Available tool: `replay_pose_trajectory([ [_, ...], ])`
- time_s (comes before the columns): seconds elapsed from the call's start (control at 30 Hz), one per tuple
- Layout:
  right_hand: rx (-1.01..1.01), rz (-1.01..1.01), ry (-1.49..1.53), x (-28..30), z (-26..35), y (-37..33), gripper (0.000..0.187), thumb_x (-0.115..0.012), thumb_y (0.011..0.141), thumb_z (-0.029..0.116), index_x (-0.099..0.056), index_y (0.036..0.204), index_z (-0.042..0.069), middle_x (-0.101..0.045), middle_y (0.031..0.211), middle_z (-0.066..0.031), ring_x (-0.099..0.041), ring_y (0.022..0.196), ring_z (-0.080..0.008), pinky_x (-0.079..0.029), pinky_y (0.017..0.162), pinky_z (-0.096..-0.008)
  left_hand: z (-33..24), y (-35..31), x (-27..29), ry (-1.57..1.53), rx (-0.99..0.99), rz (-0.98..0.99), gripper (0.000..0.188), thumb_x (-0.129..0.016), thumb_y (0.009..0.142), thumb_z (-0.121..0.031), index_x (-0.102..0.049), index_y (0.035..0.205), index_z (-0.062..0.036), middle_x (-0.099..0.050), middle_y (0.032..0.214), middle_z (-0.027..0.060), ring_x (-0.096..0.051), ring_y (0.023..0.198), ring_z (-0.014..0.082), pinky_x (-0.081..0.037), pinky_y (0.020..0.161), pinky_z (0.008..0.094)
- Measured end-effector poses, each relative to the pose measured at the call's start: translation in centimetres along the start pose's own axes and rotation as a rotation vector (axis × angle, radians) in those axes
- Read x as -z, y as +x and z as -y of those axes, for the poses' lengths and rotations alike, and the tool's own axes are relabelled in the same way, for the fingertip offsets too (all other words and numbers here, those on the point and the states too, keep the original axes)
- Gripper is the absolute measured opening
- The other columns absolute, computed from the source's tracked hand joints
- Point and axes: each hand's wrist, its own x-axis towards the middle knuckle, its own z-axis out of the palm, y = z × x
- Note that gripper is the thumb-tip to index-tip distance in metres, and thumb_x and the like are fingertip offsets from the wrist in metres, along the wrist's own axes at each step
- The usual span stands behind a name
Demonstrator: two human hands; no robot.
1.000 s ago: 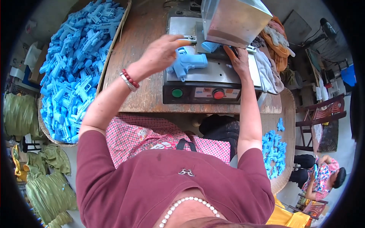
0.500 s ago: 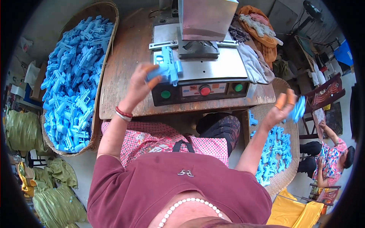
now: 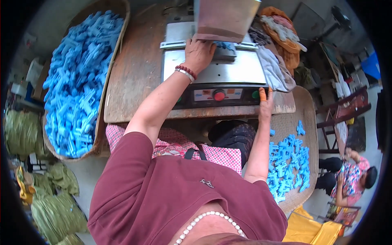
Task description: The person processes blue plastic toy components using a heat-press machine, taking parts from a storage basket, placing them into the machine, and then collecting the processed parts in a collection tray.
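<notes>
My left hand (image 3: 199, 53) reaches in under the metal box-shaped head (image 3: 224, 20) of a tabletop machine. Its fingertips are partly hidden there, closed at the end of a blue toy gun (image 3: 225, 45) lying on the dark fixture block (image 3: 224, 56). My right hand (image 3: 265, 100) holds nothing. Its fingers, wearing orange finger covers, stretch up along the machine's front right corner beside a green button (image 3: 255, 94). A red button (image 3: 219, 95) sits mid-panel.
A deep basket (image 3: 116, 61) heaped with blue toy guns stands at the left. Low on the right, a woven tray (image 3: 292, 116) holds more of them. Cloths (image 3: 273, 67) lie beside the machine on the wooden table (image 3: 134, 61). Another person (image 3: 353, 175) sits at far right.
My left hand has carried the toy gun from the machine's front left onto the fixture. My right hand has let go of a blurred blue piece above the tray and moved to the machine's corner.
</notes>
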Motion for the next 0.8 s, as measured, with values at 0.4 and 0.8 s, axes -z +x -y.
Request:
replay_pose_trajectory([
  [0.4, 0.055, 0.181, -0.087, 3.7, -3.5, 1.9, 0.077, -0.075, 0.086, 0.022, -0.033, 0.146, -0.003, -0.047, 0.139, -0.0126, -0.044, 0.124, -0.0214, -0.031, 0.107, -0.0317, 6.5, -15.5, 10.7, -0.403, -0.091, 0.206, 0.07, -0.07, 0.083, -0.04, -0.043, 0.141, -0.0113, -0.036, 0.147, 0.0223, -0.031, 0.136, 0.0447, -0.033, 0.11, 0.048],
  [0.8, 0.036, 0.004, 0.083, 2.6, 0.4, -0.7, 0.07, -0.071, 0.088, 0.017, -0.033, 0.146, 0.002, -0.041, 0.144, -0.0101, -0.038, 0.131, -0.0213, -0.028, 0.11, -0.0338, 33.7, -30.6, 27.3, -0.003, 0.753, 0.742, 0.068, -0.072, 0.071, -0.04, -0.053, 0.127, -0.0051, -0.06, 0.121, 0.0237, -0.056, 0.114, 0.0395, -0.041, 0.101, 0.0432],
])
